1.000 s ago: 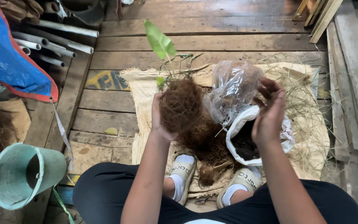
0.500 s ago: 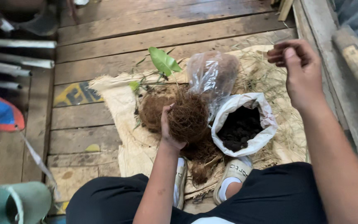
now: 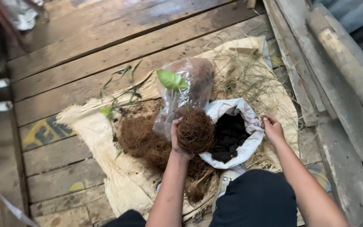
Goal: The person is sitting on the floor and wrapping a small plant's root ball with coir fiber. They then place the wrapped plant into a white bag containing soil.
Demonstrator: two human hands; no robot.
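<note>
My left hand [image 3: 177, 141] grips a round ball of brown coconut fibre [image 3: 196, 131] with a small green-leafed seedling [image 3: 172, 79] standing up out of it. It is held just left of a white sack of dark soil [image 3: 230, 138], whose mouth is rolled open. My right hand [image 3: 272, 129] rests at the sack's right rim, fingers curled on the edge. A loose heap of brown fibre [image 3: 141, 138] lies under and left of the ball.
A clear plastic bag [image 3: 190, 88] lies behind the sack. Everything sits on a tan burlap sheet [image 3: 97, 138] over a wooden plank floor [image 3: 85, 46]. Dry grass [image 3: 248, 80] is strewn at the back right. Weathered planks [image 3: 337, 84] lie along the right.
My right hand has come down from up at the right to the sack's right rim. The fibre ball with the seedling stays in my left hand, and the view has shifted.
</note>
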